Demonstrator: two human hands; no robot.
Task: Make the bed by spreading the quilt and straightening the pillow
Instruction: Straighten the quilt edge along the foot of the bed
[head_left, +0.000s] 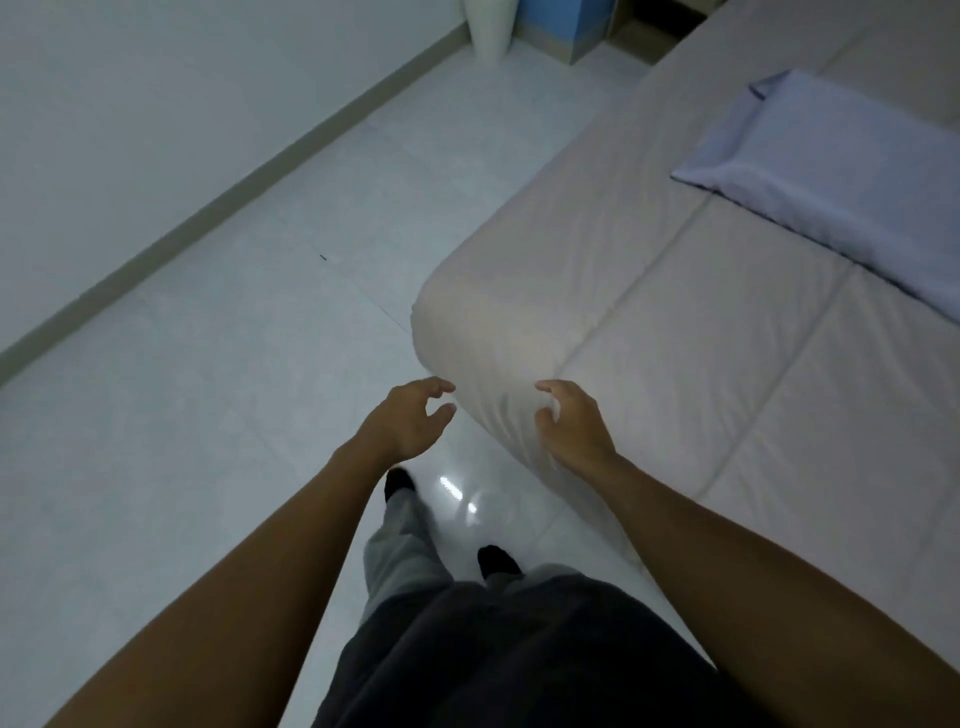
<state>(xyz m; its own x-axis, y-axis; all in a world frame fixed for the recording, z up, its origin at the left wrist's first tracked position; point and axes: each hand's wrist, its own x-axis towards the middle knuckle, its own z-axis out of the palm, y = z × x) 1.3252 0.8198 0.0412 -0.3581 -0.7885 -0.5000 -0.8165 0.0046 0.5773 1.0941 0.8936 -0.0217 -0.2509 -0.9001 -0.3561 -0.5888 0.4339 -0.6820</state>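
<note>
Nearest: person's grey trousers (400, 561) and black socks (498, 558) on the pale tiled floor (208, 441), standing just off the bed corner, both bare forearms reaching fwd. Left hand (410, 421): grip apart, fingers loosely curled, holding nothing, tips right at the quilt's hanging corner; can't tell if they touch the cloth. Right hand (576, 426): grip clamped on the quilt (675, 312), thumb and fingers pinching fabric at the near edge, small creases fanning out from the pinch. Quilt is beige w/ stitched squares, lies spread flat over the bed (753, 57); its rounded corner drapes over the bed's near-left corner and hangs toward the floor, and the left side edge runs straight away up the bed's length. Near edge runs off to the lower right behind the right arm. Left of the bed there's a wide strip of open floor, w/ a bright glare patch between the feet and the corner. Strip is bounded on the far left by a grey-green skirting (234, 197) under a white wall (156, 78), narrowing toward the back. Pillow (841, 171), pale lilac, lies on the quilt at right, well apart from both hands, set at a slant to the quilt seams, its right end cut by the frame. Farthest back, at the end of the floor strip: a white post-like thing (488, 31) and a blue box (566, 26), near each other.
</note>
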